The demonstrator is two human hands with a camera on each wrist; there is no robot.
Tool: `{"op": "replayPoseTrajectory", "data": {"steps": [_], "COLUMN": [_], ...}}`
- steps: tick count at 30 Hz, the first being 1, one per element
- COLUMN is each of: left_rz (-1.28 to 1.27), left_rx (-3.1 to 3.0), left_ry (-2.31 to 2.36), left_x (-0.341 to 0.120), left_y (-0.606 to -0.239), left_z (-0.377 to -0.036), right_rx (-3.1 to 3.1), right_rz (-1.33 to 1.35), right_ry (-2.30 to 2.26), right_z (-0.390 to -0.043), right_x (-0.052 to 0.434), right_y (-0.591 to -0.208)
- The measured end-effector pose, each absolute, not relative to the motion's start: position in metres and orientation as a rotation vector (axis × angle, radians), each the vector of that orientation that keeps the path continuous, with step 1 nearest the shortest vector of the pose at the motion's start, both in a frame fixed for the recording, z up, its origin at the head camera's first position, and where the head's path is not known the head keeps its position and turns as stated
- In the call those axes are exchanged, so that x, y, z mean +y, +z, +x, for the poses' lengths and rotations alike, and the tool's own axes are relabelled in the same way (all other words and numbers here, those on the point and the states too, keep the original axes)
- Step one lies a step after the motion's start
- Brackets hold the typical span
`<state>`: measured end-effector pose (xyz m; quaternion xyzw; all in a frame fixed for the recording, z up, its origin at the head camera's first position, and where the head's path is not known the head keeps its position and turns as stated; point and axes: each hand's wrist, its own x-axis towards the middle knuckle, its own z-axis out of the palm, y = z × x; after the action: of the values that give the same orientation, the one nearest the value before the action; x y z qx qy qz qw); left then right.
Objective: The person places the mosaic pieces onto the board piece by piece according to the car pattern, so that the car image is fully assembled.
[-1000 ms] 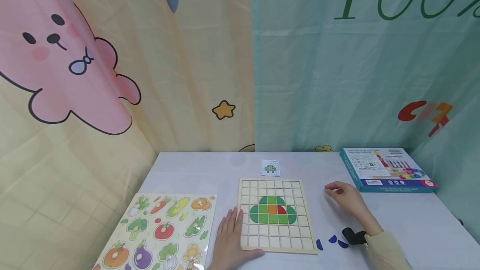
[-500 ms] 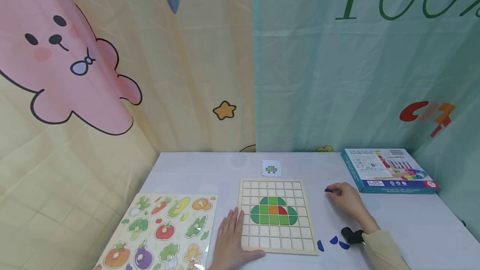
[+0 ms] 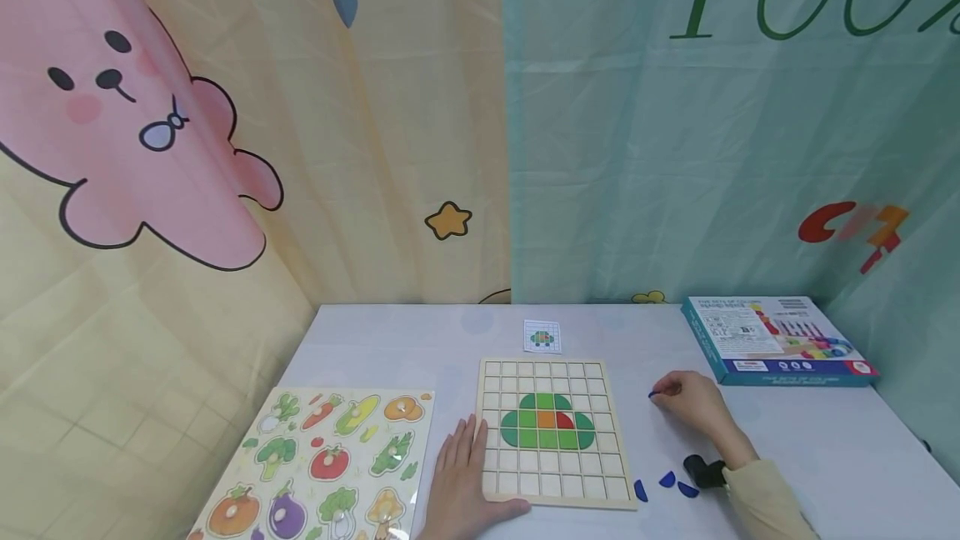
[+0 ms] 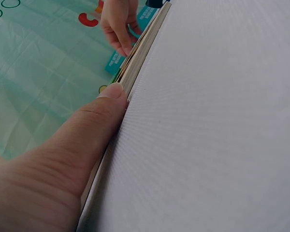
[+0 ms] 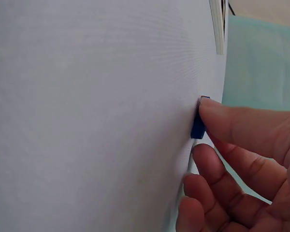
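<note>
With thumb and fingertips my right hand (image 3: 693,400) pinches a small blue half-round tile (image 5: 199,123) just above the table, right of the wooden grid board (image 3: 558,502). My left hand (image 3: 463,482) lies at the board's near left corner, its straight fingers along the left edge and its thumb (image 4: 94,116) against the front edge. Green tiles (image 3: 547,438), orange ones (image 3: 546,419) and a red piece (image 3: 563,421) form a shape on the grid. Several blue half-round tiles lie on the table, one (image 3: 640,490) beside the board's near right corner and others (image 3: 667,480) further right.
A small picture card (image 3: 542,337) lies behind the board. On the left is a vegetable-picture sheet (image 3: 337,440). A teal-edged box (image 3: 776,344) stands at the back right. Curtains (image 3: 637,148) hang behind the white table (image 3: 420,340).
The blue tile, hidden a second ago, now shows at my right fingertips. That hand has come slightly nearer, and the tile has turned in its pinch. My left hand stays put.
</note>
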<state>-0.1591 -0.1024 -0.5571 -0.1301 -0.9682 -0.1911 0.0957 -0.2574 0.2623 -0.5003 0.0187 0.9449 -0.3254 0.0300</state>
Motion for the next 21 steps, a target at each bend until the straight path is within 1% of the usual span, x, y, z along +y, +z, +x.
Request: {"op": "replayPoseTrajectory", "data": {"steps": [9, 21], "left_rz": [-0.385, -0.391], "left_rx": [-2.899, -2.863], "left_ry": [-0.568, -0.572], "left_x": [-0.1034, -0.1028], "left_y": [-0.5556, -0.5583], "left_z": [-0.1595, -0.1585], "right_rx": [2.802, 2.865], "right_rz": [0.095, 0.080], "right_ry": [-1.025, -1.042], "right_z": [-0.2553, -0.2473], "right_x": [0.2662, 0.2599], "right_y": [-0.4957, -0.4955]}}
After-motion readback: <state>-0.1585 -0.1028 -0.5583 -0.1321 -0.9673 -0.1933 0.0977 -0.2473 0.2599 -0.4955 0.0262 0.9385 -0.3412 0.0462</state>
